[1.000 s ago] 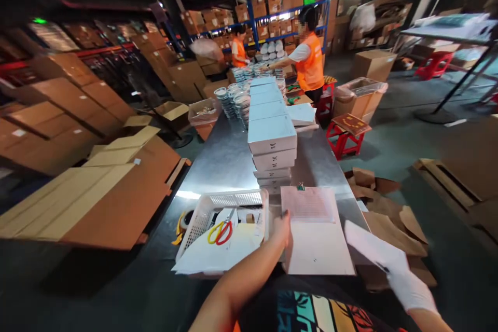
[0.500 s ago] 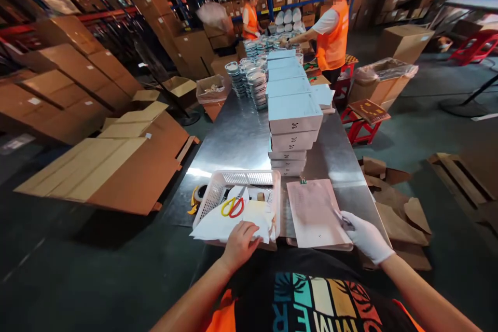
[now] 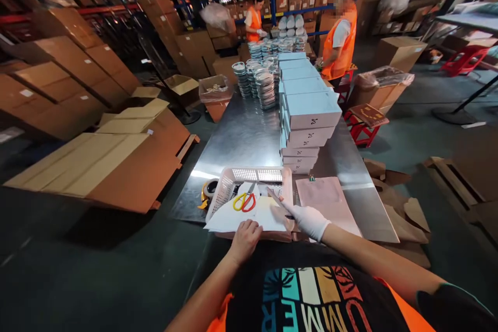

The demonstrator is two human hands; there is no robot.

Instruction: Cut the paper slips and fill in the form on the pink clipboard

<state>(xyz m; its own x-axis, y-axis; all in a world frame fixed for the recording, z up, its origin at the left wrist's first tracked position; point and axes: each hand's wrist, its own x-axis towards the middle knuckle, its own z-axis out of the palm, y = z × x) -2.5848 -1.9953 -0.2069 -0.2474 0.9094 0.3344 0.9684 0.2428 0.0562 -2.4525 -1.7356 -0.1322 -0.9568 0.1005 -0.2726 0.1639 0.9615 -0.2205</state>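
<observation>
While lying in the white basket at the bench near edge, white paper sheets pinned at six o'clock under bare left hand, fingers flat, gripping nothing; touched at three o'clock by gloved right hand, loosely spread; long axis nine-to-three; red-and-yellow scissors at twelve.

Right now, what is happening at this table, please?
A person stands at the near end of a long metal table. The bare left hand presses on white papers overhanging a white basket, which also holds yellow-and-red scissors. The gloved right hand reaches over the basket's right side. A clipped pink sheet lies beside it, behind it stacked pale boxes. Two people in orange vests work farther back.
</observation>
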